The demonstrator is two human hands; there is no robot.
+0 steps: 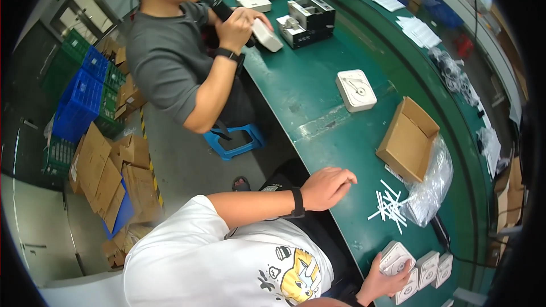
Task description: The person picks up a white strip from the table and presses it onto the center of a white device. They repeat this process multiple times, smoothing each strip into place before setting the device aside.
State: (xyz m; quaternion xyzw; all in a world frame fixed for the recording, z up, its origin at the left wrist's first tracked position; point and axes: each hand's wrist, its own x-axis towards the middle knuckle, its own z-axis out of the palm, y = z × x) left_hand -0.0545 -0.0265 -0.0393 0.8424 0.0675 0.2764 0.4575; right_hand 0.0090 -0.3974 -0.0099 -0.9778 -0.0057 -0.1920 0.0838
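Left hand — loosely curled, apparently empty, at the edge of the green counter. Right hand — closed around a white square box, just beside similar boxes. White strips: between the hands. Handling: gripping by the sides should best spare the box's face.

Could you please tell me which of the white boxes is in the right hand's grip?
The leftmost white box of the lower-right cluster: the right hand has thumb and fingers at its sides. The lone white box farther up the table is untouched.
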